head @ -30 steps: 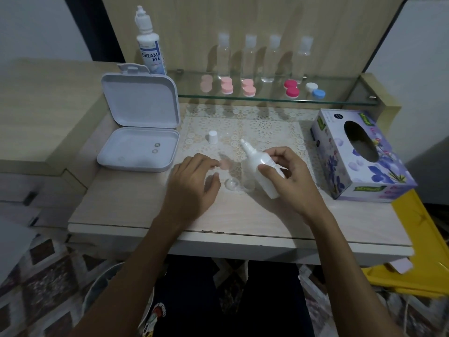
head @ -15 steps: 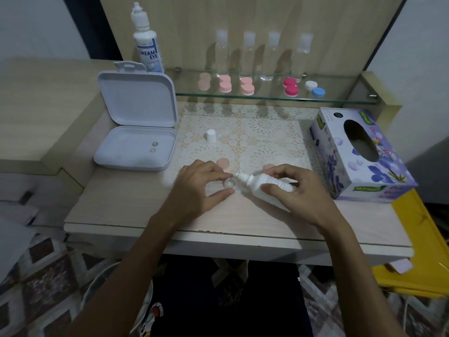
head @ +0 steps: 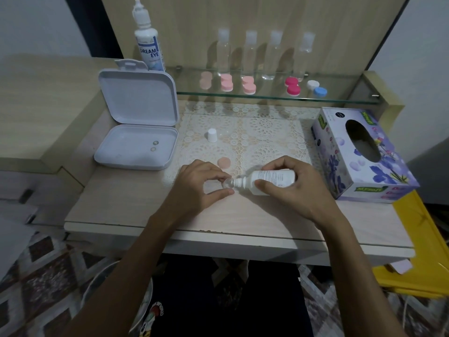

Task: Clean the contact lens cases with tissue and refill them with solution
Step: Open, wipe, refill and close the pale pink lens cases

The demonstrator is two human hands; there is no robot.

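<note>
Tipping a small white solution bottle on its side, we are gripping it in our right hand, nozzle pointing left into a clear lens case cup that our left hand is pinching between thumb and forefinger on the table. We are seeing one loose pink cap just behind the left hand and one white bottle cap farther back on the lace mat. An open white box is sitting to the left, a tissue box to the right. On the glass shelf we are counting four clear bottles, one tall labelled bottle, and five closed lens cases.
</note>
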